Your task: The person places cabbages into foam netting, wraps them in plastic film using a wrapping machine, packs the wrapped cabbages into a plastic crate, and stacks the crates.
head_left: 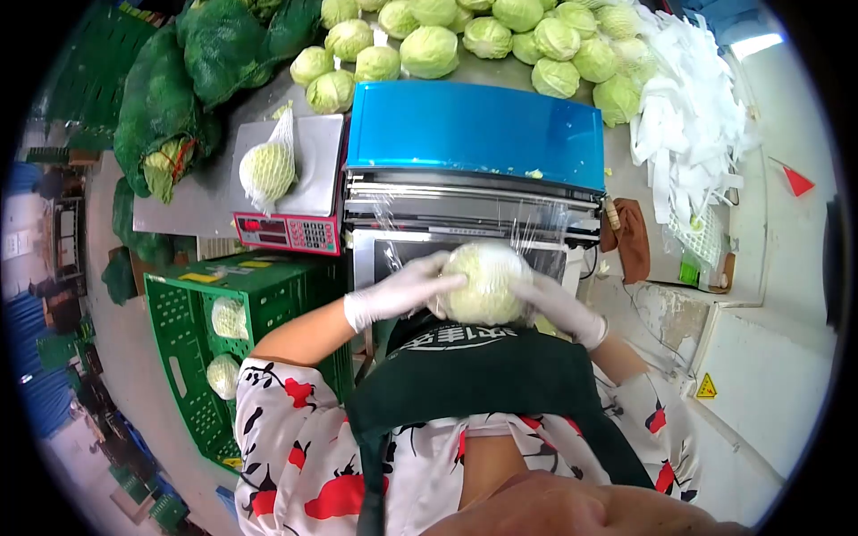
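Note:
Between my two white-gloved hands, a pale green cabbage [485, 282] is held close in front of the dark green apron. My left hand [407, 291] presses on its left side, and my right hand [561, 308] is against its right side. Clear film is stretched near the cabbage, over the front of a wrapping machine with a blue cover [474, 129]. To the left, another cabbage in a white net [268, 172] rests on a scale with a red front panel [288, 234].
Several loose cabbages [429, 51] lie along the back of the table. Green net sacks [161, 107] stand at the back left. A green crate [192, 357] with netted cabbages is at the lower left. White nets [693, 116] and a brown cloth [633, 239] are on the right.

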Demonstrator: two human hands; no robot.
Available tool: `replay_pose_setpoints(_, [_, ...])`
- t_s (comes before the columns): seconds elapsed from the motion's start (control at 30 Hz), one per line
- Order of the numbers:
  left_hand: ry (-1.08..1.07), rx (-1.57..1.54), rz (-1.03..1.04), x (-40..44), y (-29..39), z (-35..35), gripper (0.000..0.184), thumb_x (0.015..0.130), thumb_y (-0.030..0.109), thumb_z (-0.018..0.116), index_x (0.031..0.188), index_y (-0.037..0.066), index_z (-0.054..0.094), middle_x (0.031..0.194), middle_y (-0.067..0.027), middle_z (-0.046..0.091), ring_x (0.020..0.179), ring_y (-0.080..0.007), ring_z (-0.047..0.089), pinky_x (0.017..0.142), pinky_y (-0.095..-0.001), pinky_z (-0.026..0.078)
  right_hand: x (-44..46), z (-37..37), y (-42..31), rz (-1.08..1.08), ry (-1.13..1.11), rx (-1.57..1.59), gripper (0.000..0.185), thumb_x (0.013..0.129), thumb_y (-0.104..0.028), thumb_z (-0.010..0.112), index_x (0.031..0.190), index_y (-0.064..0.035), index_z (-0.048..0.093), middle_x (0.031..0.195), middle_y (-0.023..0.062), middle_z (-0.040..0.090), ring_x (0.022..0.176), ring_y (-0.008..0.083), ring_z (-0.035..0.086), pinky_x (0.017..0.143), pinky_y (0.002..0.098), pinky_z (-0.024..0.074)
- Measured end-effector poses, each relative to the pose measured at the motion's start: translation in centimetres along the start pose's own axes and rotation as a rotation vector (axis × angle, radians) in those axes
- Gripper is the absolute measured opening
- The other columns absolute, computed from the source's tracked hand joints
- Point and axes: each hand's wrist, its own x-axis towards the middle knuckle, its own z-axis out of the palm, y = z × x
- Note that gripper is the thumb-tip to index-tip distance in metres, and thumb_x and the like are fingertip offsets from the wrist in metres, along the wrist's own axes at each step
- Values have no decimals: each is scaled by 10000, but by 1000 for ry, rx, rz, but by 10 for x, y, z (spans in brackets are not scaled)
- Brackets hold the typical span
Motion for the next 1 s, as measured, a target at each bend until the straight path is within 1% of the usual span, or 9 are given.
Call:
replay_pose_setpoints(0.13, [75,-355,-190,20,-57,9,740,1001,518,542,1478,-29,403,1317,-151,609,1117,-216,651,851,-339,584,21,6,38,266,-17,-28,664,983,-656,439,1273,-94,643,940,-3,700,768,61,612,624,183,426])
replay_pose_setpoints(0.33, [63,-658,-252,8,-99,11,639,1009,445,563,1451,-3,457,1333,-138,617,1178,-233,633,971,-393,533,26,-5,69,343,-72,321,417,1059,-371,496,1263,-30,624,1130,44,685,951,101,619,825,269,512])
replay_pose_setpoints(0.43, [290,-489,70,-23,-105,31,634,947,149,694,1487,6,393,1232,-147,675,1139,-211,657,1013,-373,520,4,-10,116,-221,185,-21,302,1007,-236,623,1199,-5,653,1124,44,693,980,111,612,849,293,509])
replay_pose_setpoints(0.47, [531,266,176,-32,-105,38,582,947,97,679,1476,61,439,1189,-157,690,1073,-203,687,957,-326,550,-3,-14,129,-483,440,-600,217,1002,-156,623,1060,47,671,1017,56,714,856,110,634,820,274,524])
replay_pose_setpoints(0.53, [753,763,399,-29,-137,33,499,972,83,637,1451,116,500,1136,-139,713,904,-157,714,828,-285,583,-7,-4,137,-259,416,-37,225,1021,-173,591,961,25,680,834,37,690,702,95,608,697,234,504])
replay_pose_setpoints(0.67, [808,91,185,-50,-91,37,355,1056,117,504,1408,109,556,747,36,540,562,-4,516,502,-152,434,-20,-7,109,-171,594,281,250,1041,-210,549,924,-32,679,634,-27,549,567,54,497,525,209,376])
replay_pose_setpoints(0.77, [623,-53,110,-32,-165,19,311,1051,171,530,1266,-31,629,869,-36,657,777,-105,606,734,-279,519,-21,-18,166,105,527,216,337,1012,-308,599,875,-13,688,659,-13,589,568,59,506,532,229,388])
replay_pose_setpoints(0.87, [368,-66,-273,2,-239,38,271,1001,281,609,1074,54,737,669,-28,636,547,-133,591,502,-287,451,11,-4,246,234,369,-56,365,978,-328,628,869,9,714,745,31,670,669,127,605,624,296,469])
replay_pose_setpoints(1.0, [266,854,411,54,-263,49,140,816,154,657,822,29,722,766,-227,683,679,-407,684,641,-506,553,74,42,234,170,27,-10,377,999,-299,595,1248,-23,658,1229,90,691,1124,205,638,992,330,487])
